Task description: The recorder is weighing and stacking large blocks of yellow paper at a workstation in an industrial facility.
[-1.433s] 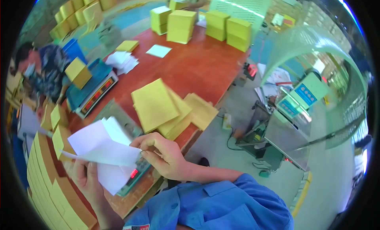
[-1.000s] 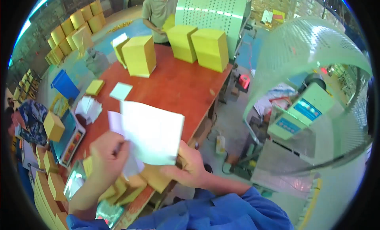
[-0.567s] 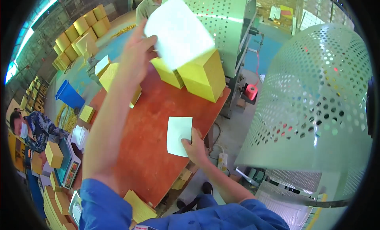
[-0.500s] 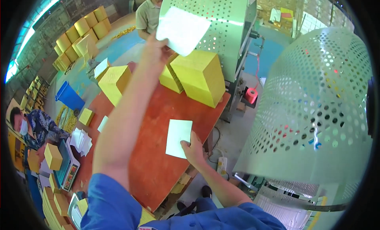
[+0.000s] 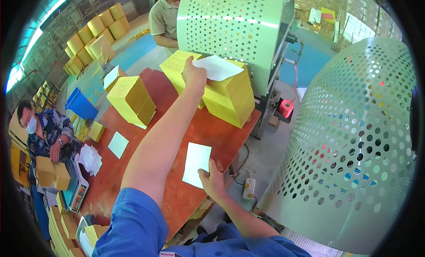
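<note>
Lowered since before, left hand (image 5: 194,74) is pinching white sheet (image 5: 218,67) onto yellow stack (image 5: 228,97); right hand (image 5: 212,182), fingers flat, is pressing second white sheet (image 5: 196,163) on red table (image 5: 177,146).

Your left hand (image 5: 194,74) lays a white sheet (image 5: 218,67) on a bright yellow stack (image 5: 228,95); your right hand (image 5: 213,182) pins another white sheet (image 5: 197,163) to the red-brown table (image 5: 221,135), beside pale-green perforated drums (image 5: 354,137).

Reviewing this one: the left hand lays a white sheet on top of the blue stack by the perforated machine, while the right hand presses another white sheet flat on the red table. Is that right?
Not quite. The stack is yellow, not blue, as the head view shows. The rest holds: the left hand lays a white sheet on top of it by the perforated machine, while the right hand presses another white sheet flat on the red table.
</note>
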A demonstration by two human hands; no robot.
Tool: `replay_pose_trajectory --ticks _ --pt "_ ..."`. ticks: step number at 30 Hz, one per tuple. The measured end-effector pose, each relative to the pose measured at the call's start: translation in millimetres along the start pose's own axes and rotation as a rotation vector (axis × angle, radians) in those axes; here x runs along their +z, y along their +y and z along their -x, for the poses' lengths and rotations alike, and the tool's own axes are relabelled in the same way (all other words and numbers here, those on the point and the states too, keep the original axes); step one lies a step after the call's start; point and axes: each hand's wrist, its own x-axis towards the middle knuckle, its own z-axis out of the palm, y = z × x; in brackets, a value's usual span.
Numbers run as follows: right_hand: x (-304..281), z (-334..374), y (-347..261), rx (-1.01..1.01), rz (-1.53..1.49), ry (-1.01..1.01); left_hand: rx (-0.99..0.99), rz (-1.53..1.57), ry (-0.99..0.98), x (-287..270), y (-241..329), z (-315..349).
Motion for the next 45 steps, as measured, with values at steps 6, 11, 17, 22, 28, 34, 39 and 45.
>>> replay_pose_trajectory --ticks 6,11,17,22,28,34,39,45 --pt "-6 -1 -10 0.090 -0.130 -0.054 0.149 -0.270 0.058 1 -14 -8" --pt "-8 1 -8 0.108 -0.140 -0.055 0.081 -0.383 0.042 2 -3 8" --pt "-3 7 -8 0.092 -0.152 -0.052 0.043 -0.393 0.066 -2 -7 4" --pt "-1 6 6 -0.070 -0.031 0.049 0.049 -0.491 0.022 1 -6 5" --pt "-32 -3 27 0.128 -0.383 0.162 0.264 -0.789 0.039 -32 0 -20" --pt "-55 -50 46 -0.021 -0.647 0.469 0.791 -0.913 -0.094 -27 12 -48" --pt "-43 -63 76 -0.064 -0.601 0.628 0.869 -0.894 -0.317 29 -4 -58" --pt "-44 -73 80 0.130 -1.038 0.613 0.612 -0.998 -0.489 60 -16 -47"
